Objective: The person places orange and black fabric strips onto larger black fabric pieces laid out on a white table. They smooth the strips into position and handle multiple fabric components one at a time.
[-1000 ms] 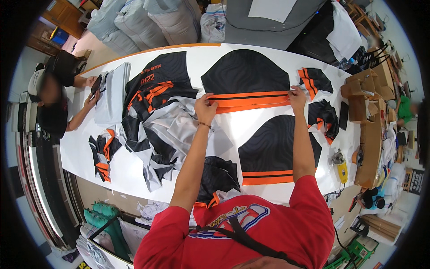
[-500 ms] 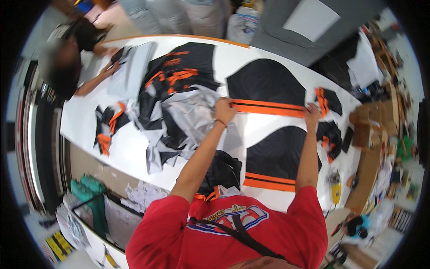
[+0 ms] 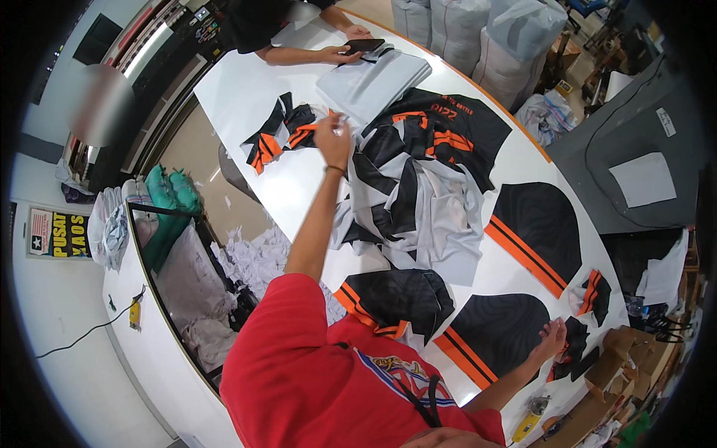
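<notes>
My left hand (image 3: 334,140) is stretched out at the right end of a small pile of black and orange cut fabric pieces (image 3: 270,142); its fingers are blurred, so any grip on them does not show. My right hand (image 3: 551,340) hangs at the right edge of the nearer black sleeve panel (image 3: 499,332), fingers loosely bent and apart, holding nothing. A second black sleeve panel (image 3: 539,231) with an orange band lies flat beyond it. Between my arms spread a crumpled heap of grey and black fabric (image 3: 441,205) and a folded black piece with orange trim (image 3: 399,295).
Across the table a person (image 3: 321,54) handles a dark phone (image 3: 364,45) beside a stack of grey sheets (image 3: 377,82). Small trimmed pieces (image 3: 595,295) and a yellow-handled tool (image 3: 529,422) lie at the right. A bin of white scraps (image 3: 196,280) stands at the left.
My view has turned left. My left hand has left the far sleeve panel's band and reached to the small pile at the left; my right hand has let go and drawn back nearer me.
</notes>
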Motion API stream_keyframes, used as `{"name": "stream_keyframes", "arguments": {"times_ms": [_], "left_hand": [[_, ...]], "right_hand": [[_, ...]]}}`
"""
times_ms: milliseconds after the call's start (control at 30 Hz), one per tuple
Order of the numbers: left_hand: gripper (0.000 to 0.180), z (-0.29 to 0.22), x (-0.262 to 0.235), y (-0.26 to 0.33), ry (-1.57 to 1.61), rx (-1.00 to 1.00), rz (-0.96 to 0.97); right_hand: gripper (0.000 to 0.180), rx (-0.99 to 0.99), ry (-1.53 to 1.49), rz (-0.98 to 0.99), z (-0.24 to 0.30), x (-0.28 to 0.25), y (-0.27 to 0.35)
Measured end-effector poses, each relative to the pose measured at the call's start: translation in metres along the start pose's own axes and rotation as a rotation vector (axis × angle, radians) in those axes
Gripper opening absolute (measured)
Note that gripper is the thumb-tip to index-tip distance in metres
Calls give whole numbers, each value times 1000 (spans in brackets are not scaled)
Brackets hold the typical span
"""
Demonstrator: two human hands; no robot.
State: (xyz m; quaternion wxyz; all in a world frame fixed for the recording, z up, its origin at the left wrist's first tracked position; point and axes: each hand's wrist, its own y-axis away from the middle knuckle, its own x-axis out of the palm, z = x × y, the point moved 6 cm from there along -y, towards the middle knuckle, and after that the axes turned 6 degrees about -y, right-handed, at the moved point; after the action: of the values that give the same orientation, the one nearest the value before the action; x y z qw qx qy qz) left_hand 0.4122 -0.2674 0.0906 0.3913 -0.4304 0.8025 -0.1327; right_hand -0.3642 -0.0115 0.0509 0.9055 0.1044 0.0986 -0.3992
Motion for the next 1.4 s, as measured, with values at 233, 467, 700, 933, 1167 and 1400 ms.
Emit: {"name": "stream_keyframes", "arguments": {"times_ms": [233,467,700,933,1167,1400], "left_hand": [[27,111,20,-45,-689,64,525],[21,49,-13,-91,-94,121,401],[15,-94,-117,-30,907,31,400],[19,-256,-163,141,749,488,848],[20,-254,-157,164,723,522,1088],[18,-100,-149,62,266,351,805]], "right_hand": [[28,42,-103,19,7,17,34],[22,-71,-243,156,67,75,66],[23,-97,-318,429,135,160,146],[59,-430,-299,999,207,238,251],[47,-349,-298,514,185,164,163],[33,-535,-94,-155,188,-15,-36]]}}
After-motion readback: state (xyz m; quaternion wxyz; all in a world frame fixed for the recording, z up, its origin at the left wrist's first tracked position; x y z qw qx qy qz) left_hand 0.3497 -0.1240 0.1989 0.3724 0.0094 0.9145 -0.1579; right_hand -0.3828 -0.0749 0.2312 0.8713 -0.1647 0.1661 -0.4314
